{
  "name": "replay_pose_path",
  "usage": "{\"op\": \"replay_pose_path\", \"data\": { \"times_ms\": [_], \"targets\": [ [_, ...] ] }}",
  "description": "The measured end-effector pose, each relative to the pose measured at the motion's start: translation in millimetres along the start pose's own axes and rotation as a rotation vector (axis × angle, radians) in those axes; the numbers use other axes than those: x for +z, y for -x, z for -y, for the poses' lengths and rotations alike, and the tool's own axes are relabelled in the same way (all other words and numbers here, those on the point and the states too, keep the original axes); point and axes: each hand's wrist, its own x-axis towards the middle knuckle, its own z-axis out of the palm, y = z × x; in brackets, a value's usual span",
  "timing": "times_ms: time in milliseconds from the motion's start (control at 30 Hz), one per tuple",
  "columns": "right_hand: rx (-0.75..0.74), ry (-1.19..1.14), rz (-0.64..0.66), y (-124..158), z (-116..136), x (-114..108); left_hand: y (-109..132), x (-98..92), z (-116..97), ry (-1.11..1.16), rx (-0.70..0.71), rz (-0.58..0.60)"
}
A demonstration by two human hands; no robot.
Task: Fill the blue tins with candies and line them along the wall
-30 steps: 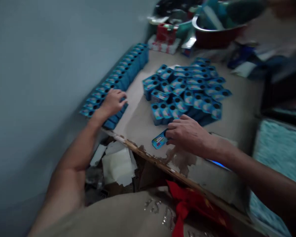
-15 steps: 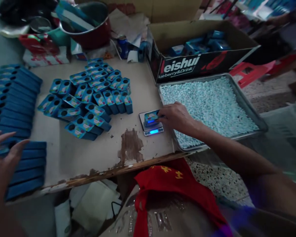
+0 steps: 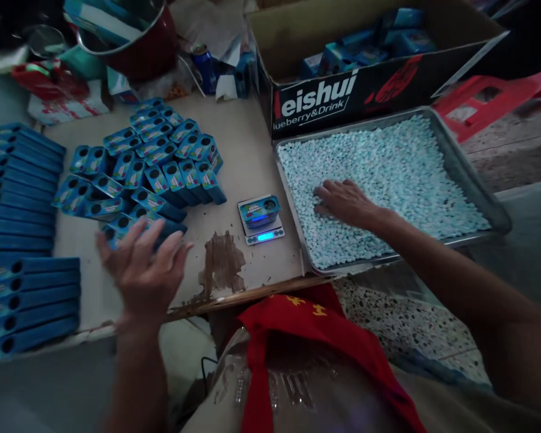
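Observation:
My right hand (image 3: 349, 204) lies low over the small pale-blue tablets (image 3: 379, 174) in a metal tray (image 3: 500, 219), fingertips touching them and fingers slightly apart. My left hand (image 3: 144, 264) is raised, empty and with fingers spread, over the near edge of a cluster of blue boxes (image 3: 189, 177) with round holes in their ends. Between the hands, one blue box (image 3: 258, 211) rests on its side on a small digital scale (image 3: 275, 233) with a lit display, and neither hand touches it. The digits are too blurred to read.
More blue boxes stand in a packed row (image 3: 22, 210) at the table's left. Behind the tray is a black printed carton (image 3: 315, 108) holding several blue boxes. A red pot (image 3: 148, 54) and a blue can (image 3: 202, 67) sit at the back. The table's front edge (image 3: 252, 294) is worn.
My right hand has let go of the box on the scale and moved right onto the tablets. My left hand has moved right from the boxes at the far left.

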Motion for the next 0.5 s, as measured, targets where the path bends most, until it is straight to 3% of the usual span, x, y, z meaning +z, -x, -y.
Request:
{"op": "replay_pose_path", "data": {
  "times_ms": [67,133,267,333,433,500],
  "targets": [
    [0.035,-0.194,0.055,-13,-6,-9,-9,20.1,-23,0.024,0.052,0.035],
    [0.151,-0.538,0.115,-18,-18,-16,-10,30.9,-36,0.063,0.01,0.101],
    [0.529,-1.322,0.139,-6,-37,-21,8,33.8,-35,0.112,-0.132,0.189],
    [0.581,-1.574,0.099,5,-39,-21,17,34.9,-32,0.13,-0.186,0.234],
    [0.535,-1.726,0.048,16,-32,-16,23,42.6,-32,0.172,-0.249,0.309],
    [0.503,-1.63,0.065,18,-24,-11,19,50.2,-34,0.194,-0.259,0.341]
  ]
}}
